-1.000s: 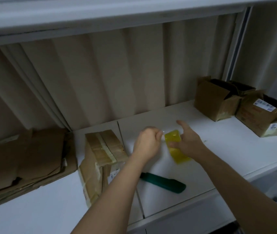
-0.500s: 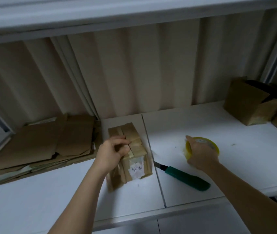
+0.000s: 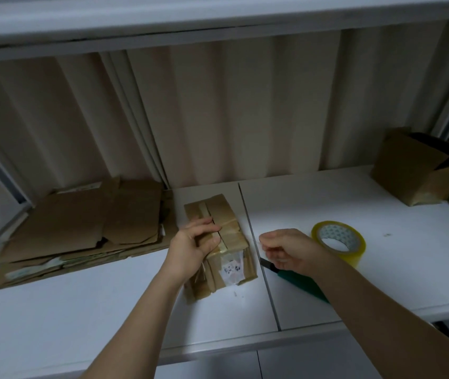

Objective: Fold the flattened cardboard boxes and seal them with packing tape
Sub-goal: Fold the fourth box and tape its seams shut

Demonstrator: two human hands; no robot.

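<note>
Right hand [image 3: 286,251], fingers loosely curled and holding nothing, hovers above the green-handled knife [image 3: 297,280], tape roll [image 3: 339,242] just to its right; left hand [image 3: 194,246] grips the taped box [image 3: 217,242], long axis running away, flattened cardboard [image 3: 81,228] far-left.

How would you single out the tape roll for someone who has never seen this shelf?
Start from the white shelf and the right hand hovering over it. Just beyond that hand, lying flat, is the tape roll. It is the only round, yellowish translucent thing there; the boxes are brown and the cutter is green.
</note>
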